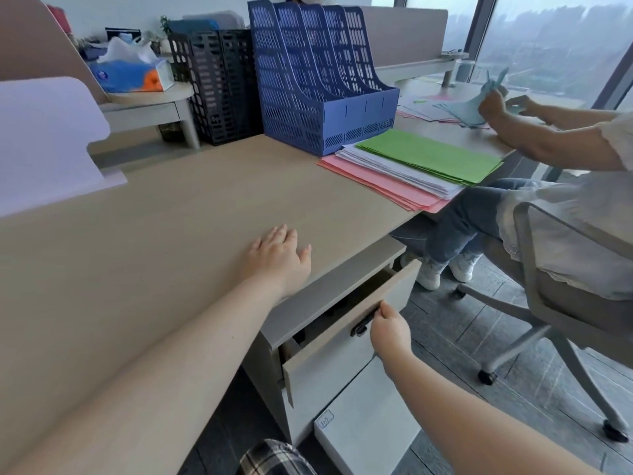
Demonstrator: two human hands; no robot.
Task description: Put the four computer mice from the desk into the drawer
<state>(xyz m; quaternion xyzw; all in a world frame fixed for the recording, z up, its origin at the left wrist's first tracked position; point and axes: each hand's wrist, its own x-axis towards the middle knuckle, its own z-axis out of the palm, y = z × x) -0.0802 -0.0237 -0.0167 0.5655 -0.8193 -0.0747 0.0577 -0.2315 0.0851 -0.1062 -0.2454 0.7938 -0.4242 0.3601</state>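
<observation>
The drawer [346, 341] under the desk's right end stands partly open, its beige front slanting toward me. My right hand [388, 329] grips the drawer's black handle [363, 324]. Dark shapes show inside the drawer gap [337, 308]; I cannot tell what they are. My left hand [279, 257] lies flat, fingers apart, on the beige desk [178, 228] near its front edge. No mouse shows on the desk.
A blue file rack [318, 80] and a black rack [219, 87] stand at the back. Stacked green, white and pink papers [411, 169] lie at the right. A person on a wheeled chair [561, 303] sits close to the drawer's right. A white box [366, 419] sits on the floor below.
</observation>
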